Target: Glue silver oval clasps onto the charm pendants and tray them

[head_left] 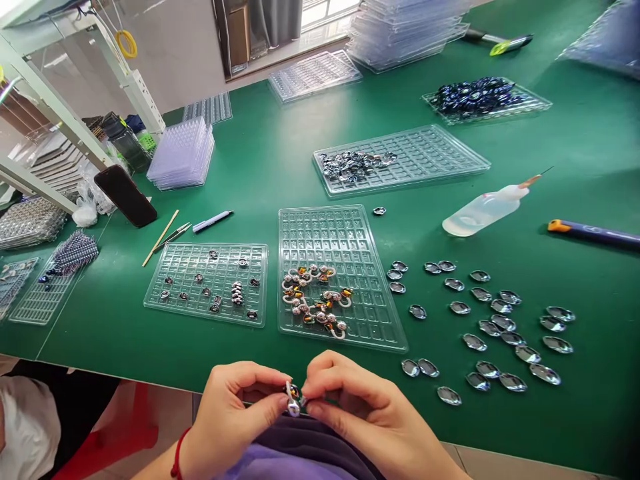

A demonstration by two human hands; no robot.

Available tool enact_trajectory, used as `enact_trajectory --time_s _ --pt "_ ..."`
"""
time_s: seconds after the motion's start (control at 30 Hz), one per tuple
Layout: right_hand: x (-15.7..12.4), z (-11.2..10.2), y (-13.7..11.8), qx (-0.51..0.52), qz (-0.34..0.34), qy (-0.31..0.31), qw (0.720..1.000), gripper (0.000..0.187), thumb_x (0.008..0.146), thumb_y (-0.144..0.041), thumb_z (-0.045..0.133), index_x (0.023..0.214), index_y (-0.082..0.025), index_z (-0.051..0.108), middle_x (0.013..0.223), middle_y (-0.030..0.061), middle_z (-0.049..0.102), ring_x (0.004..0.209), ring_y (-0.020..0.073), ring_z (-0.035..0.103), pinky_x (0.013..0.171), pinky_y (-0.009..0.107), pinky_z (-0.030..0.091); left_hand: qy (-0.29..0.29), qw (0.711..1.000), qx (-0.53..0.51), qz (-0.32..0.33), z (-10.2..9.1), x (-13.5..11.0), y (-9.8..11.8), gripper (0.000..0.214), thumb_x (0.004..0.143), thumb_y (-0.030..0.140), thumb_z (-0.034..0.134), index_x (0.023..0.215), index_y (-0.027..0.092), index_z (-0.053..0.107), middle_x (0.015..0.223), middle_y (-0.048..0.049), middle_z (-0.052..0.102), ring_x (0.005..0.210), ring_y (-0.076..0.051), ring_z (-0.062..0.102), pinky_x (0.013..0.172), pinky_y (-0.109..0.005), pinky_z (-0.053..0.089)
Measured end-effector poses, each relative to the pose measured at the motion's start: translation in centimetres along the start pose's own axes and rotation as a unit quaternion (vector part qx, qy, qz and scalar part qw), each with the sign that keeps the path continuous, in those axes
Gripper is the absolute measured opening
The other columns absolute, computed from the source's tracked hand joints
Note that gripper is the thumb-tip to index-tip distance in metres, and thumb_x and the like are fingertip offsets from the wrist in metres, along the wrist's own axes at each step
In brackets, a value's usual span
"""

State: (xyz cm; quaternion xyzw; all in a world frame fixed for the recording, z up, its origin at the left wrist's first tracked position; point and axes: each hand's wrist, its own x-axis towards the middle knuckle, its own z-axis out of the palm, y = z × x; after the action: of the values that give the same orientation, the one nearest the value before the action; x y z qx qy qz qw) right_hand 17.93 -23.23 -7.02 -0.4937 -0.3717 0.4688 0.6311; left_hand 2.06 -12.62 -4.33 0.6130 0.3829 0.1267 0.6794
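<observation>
A small jewelled piece (pixel 293 398) is pinched between the fingertips of the left hand (pixel 235 407) and the right hand (pixel 357 403), both of which are closed on it from either side. The piece is held just over the near edge of the green worktop (pixel 260 160), above a purple garment in the lap. Directly beyond the hands, a clear compartment tray (pixel 340 277) is laid flat, with a cluster of similar amber and silver pieces (pixel 315 300) gathered in its near half. A second clear tray (pixel 207 283) is set just to its left, with a few small parts scattered in its cells. To the right, oval glass stones (pixel 500 327) are spread loose over the worktop. Farther back, a squeeze bottle (pixel 487 208) is laid on its side.
</observation>
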Motion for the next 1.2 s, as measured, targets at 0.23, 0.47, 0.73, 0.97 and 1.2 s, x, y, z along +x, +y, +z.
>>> enact_trajectory --time_s 0.23,0.47,0.73,0.97,1.2 --pt "-0.1 0.1 0.6 0.114 0.077 -0.018 0.990 0.006 0.079 -0.026 0.076 0.084 -0.029 0.078 0.076 0.0006 0.058 0.068 0.0098 0.060 0.065 0.020 0.052 0.036 0.960 0.181 0.211 0.4 -0.2 0.5 0.017 0.072 0.007 0.073 0.085 0.016 0.079 0.071 -0.0069 0.077 0.062 -0.015 0.071 0.060 -0.018 0.055" --pt "-0.4 0.2 1.6 0.205 0.166 -0.023 0.964 0.012 0.074 -0.036 0.081 0.083 -0.028 0.079 0.075 -0.0003 0.054 0.067 0.0088 0.057 0.066 0.022 0.049 0.029 0.925 0.225 0.306 0.4 -0.6 0.8 0.021 0.078 0.004 0.069 0.094 0.013 0.077 0.071 -0.0077 0.075 0.062 -0.014 0.070 0.061 -0.017 0.057" --pt "-0.6 1.0 2.0 0.222 0.184 0.011 0.957 0.013 0.069 -0.034 0.085 0.075 -0.025 0.079 0.070 -0.0017 0.052 0.062 0.0072 0.054 0.062 0.019 0.047 -0.001 0.919 0.229 0.322 -0.1 -0.5 0.9 0.014 0.084 0.013 0.068 0.094 0.009 0.077 0.072 -0.0118 0.076 0.063 -0.015 0.072 0.062 -0.017 0.058" --pt "-1.1 1.6 2.2 0.202 0.173 0.029 0.963 0.017 0.074 -0.035 0.081 0.076 -0.020 0.072 0.072 -0.0005 0.057 0.065 0.0096 0.054 0.061 0.019 0.047 0.003 0.945 0.161 0.286 0.0 -0.2 0.6 0.013 0.082 0.025 0.073 0.086 0.014 0.079 0.068 -0.0094 0.077 0.059 -0.015 0.072 0.058 -0.018 0.057" --pt "-1.7 1.7 1.5 0.048 0.093 0.012 0.994 0.023 0.090 -0.042 0.062 0.105 -0.026 0.069 0.092 0.0052 0.061 0.080 0.0163 0.060 0.070 0.025 0.053 0.017 0.946 0.137 0.294 0.6 -0.8 -0.1 0.022 0.083 0.015 0.071 0.101 0.024 0.077 0.077 -0.0063 0.077 0.066 -0.014 0.072 0.065 -0.019 0.058"
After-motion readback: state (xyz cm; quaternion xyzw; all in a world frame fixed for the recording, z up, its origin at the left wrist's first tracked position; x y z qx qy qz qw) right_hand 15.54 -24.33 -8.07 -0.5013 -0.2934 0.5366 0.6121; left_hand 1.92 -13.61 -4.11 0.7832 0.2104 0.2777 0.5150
